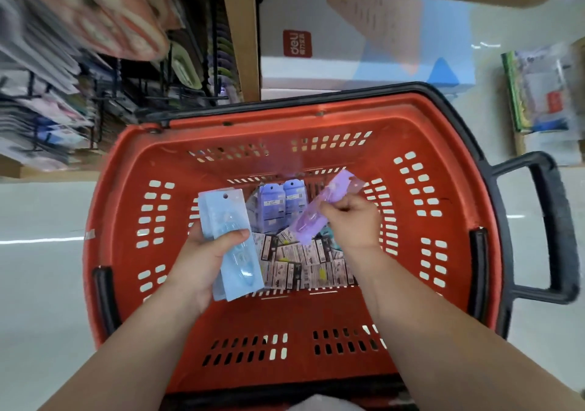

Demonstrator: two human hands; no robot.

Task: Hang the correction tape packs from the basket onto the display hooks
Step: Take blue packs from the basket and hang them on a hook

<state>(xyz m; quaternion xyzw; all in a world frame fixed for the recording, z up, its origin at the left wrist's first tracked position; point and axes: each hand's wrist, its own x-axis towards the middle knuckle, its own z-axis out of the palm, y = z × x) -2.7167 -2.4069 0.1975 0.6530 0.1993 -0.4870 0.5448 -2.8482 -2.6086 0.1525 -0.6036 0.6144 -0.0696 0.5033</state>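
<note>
**Shop aisle: two packs held over the basket**

Pale shop floor surrounds a red perforated plastic basket. Over it, the left hand grips a light-blue carded correction tape pack, thumb curled across its front. The right hand pinches a tilted purple correction tape pack above loose packs on the basket's bottom. Black display hooks are blurred at upper left.

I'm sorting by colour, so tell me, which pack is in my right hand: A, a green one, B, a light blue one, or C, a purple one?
C: the right hand pinches a purple pack; the light blue packs sit in the left hand.
</note>
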